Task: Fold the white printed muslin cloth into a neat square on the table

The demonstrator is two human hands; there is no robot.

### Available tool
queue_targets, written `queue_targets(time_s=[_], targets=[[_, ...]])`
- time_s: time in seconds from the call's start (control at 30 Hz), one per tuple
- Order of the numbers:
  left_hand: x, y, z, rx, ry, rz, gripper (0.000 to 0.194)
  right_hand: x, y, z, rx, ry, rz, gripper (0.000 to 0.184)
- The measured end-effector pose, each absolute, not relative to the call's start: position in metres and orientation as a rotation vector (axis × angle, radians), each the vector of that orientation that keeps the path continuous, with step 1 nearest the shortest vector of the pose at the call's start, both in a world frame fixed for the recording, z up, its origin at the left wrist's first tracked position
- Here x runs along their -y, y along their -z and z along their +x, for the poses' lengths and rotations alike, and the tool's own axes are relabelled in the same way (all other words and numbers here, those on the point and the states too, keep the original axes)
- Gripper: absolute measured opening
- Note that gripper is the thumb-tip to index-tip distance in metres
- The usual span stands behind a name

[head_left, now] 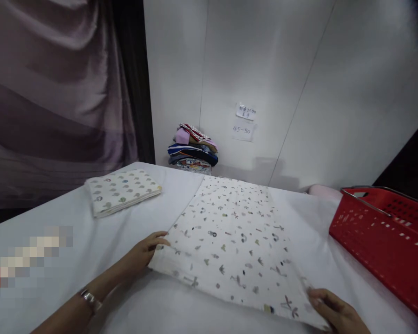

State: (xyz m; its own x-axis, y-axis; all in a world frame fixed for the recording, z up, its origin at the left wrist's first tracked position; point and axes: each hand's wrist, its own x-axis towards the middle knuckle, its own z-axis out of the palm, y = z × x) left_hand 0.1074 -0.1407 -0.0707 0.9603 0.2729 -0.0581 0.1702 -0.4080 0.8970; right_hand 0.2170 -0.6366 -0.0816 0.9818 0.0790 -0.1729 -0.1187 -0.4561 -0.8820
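A long white cloth [230, 232] with small grey, green and brown prints lies spread over the table, reaching to its far edge. My left hand [156, 243] grips its left edge near the front corner, fingers on top. At the right edge, near the other front corner, my right hand [334, 308] pinches the cloth between thumb and fingers. The near end seems slightly raised off the table. A folded white cloth [123, 192] with grey, green and yellow prints rests at the far left, apart from both hands.
A red plastic basket [379, 246] with a metal handle stands on the right. Behind the white-covered table [125, 287], folded fabrics [193, 150] are piled against the wall. Two paper notes [244, 121] are stuck there. A mauve curtain [52, 93] hangs at left.
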Motion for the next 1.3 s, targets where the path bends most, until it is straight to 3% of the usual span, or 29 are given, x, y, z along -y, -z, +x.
queue_targets(time_s=[0.13, 0.33, 0.5, 0.67, 0.73, 0.93, 1.1, 1.3], targets=[[0.152, 0.075, 0.101, -0.396, -0.148, 1.91, 0.028, 0.635, 0.101, 0.212, -0.013, -0.202, -2.018, 0.033], [0.174, 0.068, 0.085, -0.653, -0.011, 1.54, 0.053, 0.647, 0.11, 0.214, 0.159, -0.216, -2.251, 0.04], [0.186, 0.063, 0.069, -0.665, -0.033, 1.389, 0.056, 0.662, 0.112, 0.21, 0.393, -0.126, -2.543, 0.044], [0.191, 0.074, 0.065, -0.631, -0.121, 1.408, 0.057, 0.662, 0.118, 0.214, 0.785, 0.222, -2.718, 0.051], [0.192, 0.08, 0.066, -0.637, -0.153, 1.509, 0.054, 0.643, 0.113, 0.213, 0.93, 0.254, -2.663, 0.047], [0.196, 0.084, 0.066, -0.708, -0.239, 1.81, 0.046, 0.542, 0.08, 0.19, 1.379, -0.127, -2.386, 0.029], [0.2, 0.08, 0.062, -0.746, -0.219, 1.656, 0.044, 0.454, 0.067, 0.178, 1.603, -0.257, -2.143, 0.028], [0.197, 0.083, 0.051, -0.618, -0.187, 1.264, 0.047, 0.363, 0.073, 0.162, 1.573, -0.133, -2.099, 0.03]])
